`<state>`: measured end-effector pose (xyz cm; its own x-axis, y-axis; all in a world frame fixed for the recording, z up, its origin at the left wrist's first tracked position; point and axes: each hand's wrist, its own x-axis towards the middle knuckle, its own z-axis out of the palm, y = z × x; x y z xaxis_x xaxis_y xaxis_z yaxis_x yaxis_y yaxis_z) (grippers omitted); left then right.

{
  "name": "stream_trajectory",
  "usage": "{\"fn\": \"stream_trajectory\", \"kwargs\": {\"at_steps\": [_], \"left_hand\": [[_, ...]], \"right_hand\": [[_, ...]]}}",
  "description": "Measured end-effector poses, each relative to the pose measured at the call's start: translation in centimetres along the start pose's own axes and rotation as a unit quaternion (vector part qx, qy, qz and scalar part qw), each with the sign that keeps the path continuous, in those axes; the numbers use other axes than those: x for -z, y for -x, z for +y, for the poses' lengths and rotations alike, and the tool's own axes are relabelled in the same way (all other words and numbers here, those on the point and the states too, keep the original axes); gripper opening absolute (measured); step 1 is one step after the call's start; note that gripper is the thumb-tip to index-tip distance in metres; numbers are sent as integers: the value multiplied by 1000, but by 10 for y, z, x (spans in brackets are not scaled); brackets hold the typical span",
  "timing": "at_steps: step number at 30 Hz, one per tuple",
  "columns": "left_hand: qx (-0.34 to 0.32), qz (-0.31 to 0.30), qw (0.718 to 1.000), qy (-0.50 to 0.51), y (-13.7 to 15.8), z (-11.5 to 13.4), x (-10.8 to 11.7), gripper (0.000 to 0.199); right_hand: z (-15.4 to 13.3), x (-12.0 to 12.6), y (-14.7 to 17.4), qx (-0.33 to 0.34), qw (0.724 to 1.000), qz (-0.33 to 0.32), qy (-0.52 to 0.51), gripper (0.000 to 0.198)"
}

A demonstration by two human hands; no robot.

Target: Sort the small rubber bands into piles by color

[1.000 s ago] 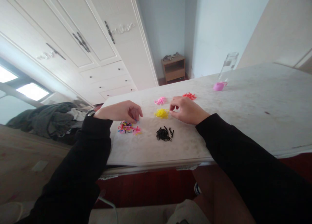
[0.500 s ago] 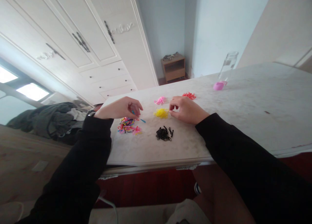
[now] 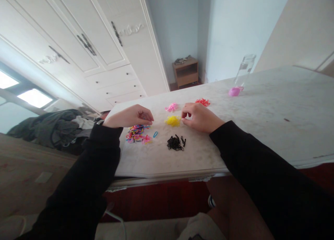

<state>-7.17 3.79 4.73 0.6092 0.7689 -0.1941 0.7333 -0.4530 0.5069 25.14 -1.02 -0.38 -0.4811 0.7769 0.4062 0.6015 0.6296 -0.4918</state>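
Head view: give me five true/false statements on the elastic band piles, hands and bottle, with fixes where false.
1. A single blue elastic band lies apart from the mixed-color pile. True.
2. The right hand is just right of the yellow pile. True.
3. The black pile is farther from the person than the yellow pile. False: it is nearer.
4. The glass bottle is left of the red pile. False: it is to the right.
5. The left hand is closer to the mixed-color pile than to the black pile. True.
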Motion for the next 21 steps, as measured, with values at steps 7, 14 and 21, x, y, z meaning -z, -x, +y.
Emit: {"fn": "stream_trajectory", "kwargs": {"at_steps": [7, 14, 21], "left_hand": [[-3, -33, 998, -55, 1, 5, 3, 28], [-1, -54, 997, -56, 1, 7, -1, 24], [-31, -27, 999, -36, 1, 0, -1, 22]], "right_hand": [[-1, 0, 0, -1, 1000, 0, -3, 15], [0, 0, 0, 3, 1000, -1, 0, 15], [0, 0, -1, 2, 1000, -3, 1, 16]]}}
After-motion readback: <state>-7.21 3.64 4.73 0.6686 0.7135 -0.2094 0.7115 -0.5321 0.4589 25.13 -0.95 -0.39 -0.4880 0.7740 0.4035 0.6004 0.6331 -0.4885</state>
